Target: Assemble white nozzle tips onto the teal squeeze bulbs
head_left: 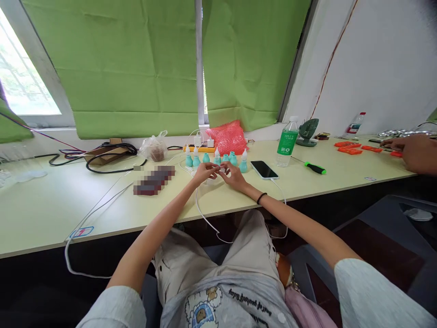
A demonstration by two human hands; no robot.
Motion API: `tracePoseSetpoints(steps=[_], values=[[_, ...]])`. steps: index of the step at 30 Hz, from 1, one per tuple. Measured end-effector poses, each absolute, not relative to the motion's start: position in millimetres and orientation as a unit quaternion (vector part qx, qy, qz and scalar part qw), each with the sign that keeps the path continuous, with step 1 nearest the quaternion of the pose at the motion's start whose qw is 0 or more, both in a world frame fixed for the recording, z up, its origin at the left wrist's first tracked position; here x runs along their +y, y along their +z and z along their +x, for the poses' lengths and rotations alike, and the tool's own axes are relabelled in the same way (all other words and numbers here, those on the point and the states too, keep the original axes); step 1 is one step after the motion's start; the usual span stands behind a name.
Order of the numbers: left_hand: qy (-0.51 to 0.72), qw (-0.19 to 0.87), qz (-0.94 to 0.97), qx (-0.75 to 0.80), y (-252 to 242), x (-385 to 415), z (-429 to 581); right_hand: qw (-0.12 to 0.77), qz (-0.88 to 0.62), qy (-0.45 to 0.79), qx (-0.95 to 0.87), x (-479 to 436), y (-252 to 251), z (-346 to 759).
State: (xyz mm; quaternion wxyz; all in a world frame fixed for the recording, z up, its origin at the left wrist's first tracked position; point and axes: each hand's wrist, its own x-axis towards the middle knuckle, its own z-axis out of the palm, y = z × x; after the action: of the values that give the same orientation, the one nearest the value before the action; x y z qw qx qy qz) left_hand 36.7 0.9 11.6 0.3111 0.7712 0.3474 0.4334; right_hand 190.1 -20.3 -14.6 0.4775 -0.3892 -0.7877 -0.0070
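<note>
Window (27,77), left, bright with daylight (bars faintly visible beyond). Green blinds (126,68), hung centre, beside white wall (378,68). Long table (30,209), pale-topped, below.

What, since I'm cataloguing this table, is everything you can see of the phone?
The phone lies face up and slanted on the pale table. Its glossy-looking screen is dark, framed by a light edge with rounded corners. It sits between the nearest teal bottle and the green-labelled bottle, touching neither. A white cable meets its near end. Only table and cable appear to touch it.
</note>
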Motion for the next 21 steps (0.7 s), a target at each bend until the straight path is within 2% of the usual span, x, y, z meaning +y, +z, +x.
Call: tracePoseSetpoints(steps=[4, 13, 21], values=[[0.459, 0.34, 0.734, 0.367, 19, 7, 26, 0.513, -0.391, -0.004, -0.764, -6, -8, 169], [0.542, 0.275, 0.665, 0.435, 16, 19, 14, 0.56, -0.409, 0.051, -0.719, 20, -10, 122], [0.507, 0.424, 0.64, 0.391, 17, 24, 11, 0.593, -0.413, 0.128, -0.679, 15, -12, 131]])
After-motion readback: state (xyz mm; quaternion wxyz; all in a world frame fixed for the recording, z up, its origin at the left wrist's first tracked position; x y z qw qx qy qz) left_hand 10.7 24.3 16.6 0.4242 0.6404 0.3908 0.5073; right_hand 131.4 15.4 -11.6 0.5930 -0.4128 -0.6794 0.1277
